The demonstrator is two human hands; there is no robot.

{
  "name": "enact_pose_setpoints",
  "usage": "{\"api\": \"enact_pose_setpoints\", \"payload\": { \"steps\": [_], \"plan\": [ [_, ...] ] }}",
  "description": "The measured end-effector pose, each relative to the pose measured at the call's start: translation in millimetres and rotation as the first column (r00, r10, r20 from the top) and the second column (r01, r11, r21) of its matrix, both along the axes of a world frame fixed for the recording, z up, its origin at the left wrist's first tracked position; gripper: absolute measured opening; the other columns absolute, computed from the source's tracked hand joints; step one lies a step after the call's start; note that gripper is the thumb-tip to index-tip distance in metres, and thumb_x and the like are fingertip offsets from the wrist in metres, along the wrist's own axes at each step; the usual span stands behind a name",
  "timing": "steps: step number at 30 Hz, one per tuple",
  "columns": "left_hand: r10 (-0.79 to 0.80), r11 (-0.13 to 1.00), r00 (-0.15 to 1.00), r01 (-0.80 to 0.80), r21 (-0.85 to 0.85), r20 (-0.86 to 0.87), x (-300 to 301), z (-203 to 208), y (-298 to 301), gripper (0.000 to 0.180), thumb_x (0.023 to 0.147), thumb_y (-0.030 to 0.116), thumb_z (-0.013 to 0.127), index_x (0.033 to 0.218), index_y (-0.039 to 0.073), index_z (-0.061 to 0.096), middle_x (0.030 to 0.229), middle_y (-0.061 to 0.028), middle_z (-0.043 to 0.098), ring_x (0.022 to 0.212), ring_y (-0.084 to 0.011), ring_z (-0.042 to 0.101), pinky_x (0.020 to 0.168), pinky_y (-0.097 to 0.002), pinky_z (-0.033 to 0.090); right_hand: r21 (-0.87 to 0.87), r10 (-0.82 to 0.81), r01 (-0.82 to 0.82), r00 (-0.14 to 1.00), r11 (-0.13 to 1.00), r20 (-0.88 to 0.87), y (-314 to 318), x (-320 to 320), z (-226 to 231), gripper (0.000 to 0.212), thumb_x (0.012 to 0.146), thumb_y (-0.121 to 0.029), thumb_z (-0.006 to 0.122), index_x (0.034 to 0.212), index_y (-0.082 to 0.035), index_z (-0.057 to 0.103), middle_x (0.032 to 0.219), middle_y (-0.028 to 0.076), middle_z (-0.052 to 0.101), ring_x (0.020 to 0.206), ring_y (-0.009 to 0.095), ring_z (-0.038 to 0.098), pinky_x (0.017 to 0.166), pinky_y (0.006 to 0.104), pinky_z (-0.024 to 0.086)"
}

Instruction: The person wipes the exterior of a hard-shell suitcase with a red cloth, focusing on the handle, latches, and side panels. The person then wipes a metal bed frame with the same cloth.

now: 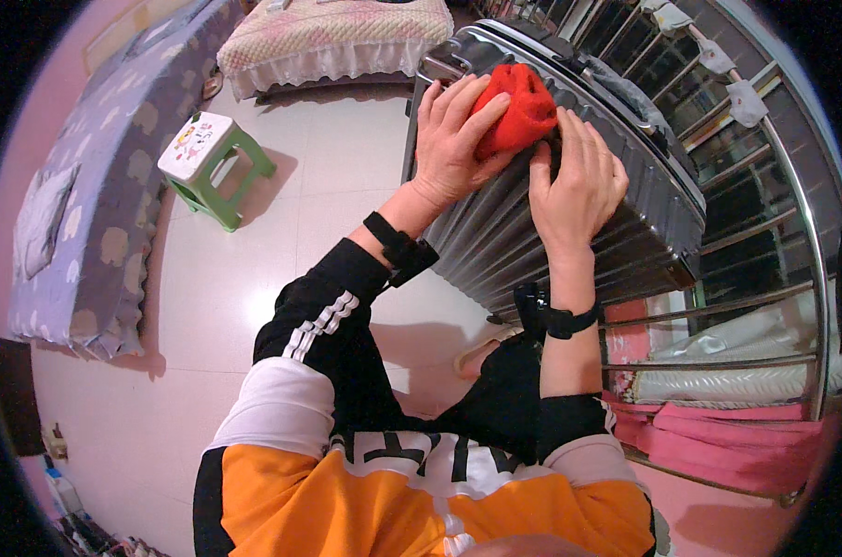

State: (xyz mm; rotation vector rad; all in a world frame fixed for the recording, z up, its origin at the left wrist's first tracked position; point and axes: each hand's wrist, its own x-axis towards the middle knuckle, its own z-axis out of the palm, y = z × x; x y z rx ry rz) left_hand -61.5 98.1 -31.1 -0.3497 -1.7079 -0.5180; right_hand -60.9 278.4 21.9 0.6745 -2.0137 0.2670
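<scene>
A red folded cloth (518,107) lies on the ribbed side of a dark grey hard-shell suitcase (495,237) that stands on the tiled floor. My left hand (449,139) grips the cloth from its left side, fingers curled over its top. My right hand (577,181) presses flat on the suitcase just below and right of the cloth, its fingertips touching the cloth's lower edge. Both wrists wear black straps. My sleeves are black, white and orange.
A green stool with a white top (207,158) stands on the floor to the left. A bed with a purple patterned cover (96,204) runs along the left. A metal railing (764,213) rises behind the suitcase, with pink bedding (727,436) below it.
</scene>
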Motion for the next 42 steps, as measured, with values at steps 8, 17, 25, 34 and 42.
{"api": "enact_pose_setpoints", "payload": {
  "steps": [8,17,25,34,42],
  "plan": [
    [-0.061,0.990,0.997,0.054,0.128,0.048,-1,-34,1,0.076,0.065,0.018,0.090,0.135,0.020,0.060,0.130,-0.0148,0.057,0.111,-0.0347,0.058,0.094,-0.0446,0.048,0.035,0.000,-0.001,1.000,0.999,0.021,0,2,2,0.051,0.090,-0.029,0.071,0.138,-0.013,0.063,0.135,0.003,0.066,0.127,0.023,0.058,0.107,0.0427,0.037],
    [-0.236,0.931,0.966,0.195,0.308,0.102,14,-31,-19,0.068,0.070,0.008,0.084,0.132,0.013,0.057,0.124,-0.0198,0.056,0.113,-0.0410,0.058,0.098,-0.0449,0.051,0.013,-0.005,0.004,1.000,1.000,0.029,-3,4,3,0.049,0.092,-0.027,0.070,0.139,-0.014,0.062,0.136,0.003,0.066,0.129,0.023,0.057,0.108,0.0420,0.037],
    [0.005,0.978,0.999,-0.015,0.208,0.045,3,-10,-20,0.074,0.079,0.014,0.083,0.145,0.010,0.051,0.140,-0.0215,0.048,0.127,-0.0412,0.048,0.110,-0.0491,0.039,0.028,-0.026,0.024,0.998,0.999,0.053,-4,10,4,0.051,0.091,-0.028,0.071,0.139,-0.013,0.062,0.137,0.003,0.065,0.130,0.023,0.057,0.108,0.0420,0.037],
    [0.048,0.946,0.994,-0.078,0.313,0.102,0,-79,-16,0.070,0.073,0.012,0.083,0.135,0.012,0.050,0.137,-0.0196,0.051,0.118,-0.0409,0.050,0.102,-0.0497,0.040,0.001,0.002,-0.002,0.999,1.000,0.048,-4,8,5,0.050,0.092,-0.029,0.071,0.139,-0.013,0.062,0.136,0.003,0.066,0.129,0.023,0.057,0.108,0.0421,0.038],
    [-0.258,0.797,0.923,0.037,0.603,0.285,9,-105,-17,0.072,0.087,0.010,0.078,0.143,0.008,0.034,0.133,-0.0147,0.049,0.123,-0.0289,0.055,0.105,-0.0447,0.047,-0.021,-0.004,0.005,0.998,1.000,0.058,-6,6,2,0.046,0.095,-0.027,0.069,0.139,-0.015,0.063,0.137,0.003,0.066,0.131,0.024,0.057,0.109,0.0423,0.038]
  ]
}}
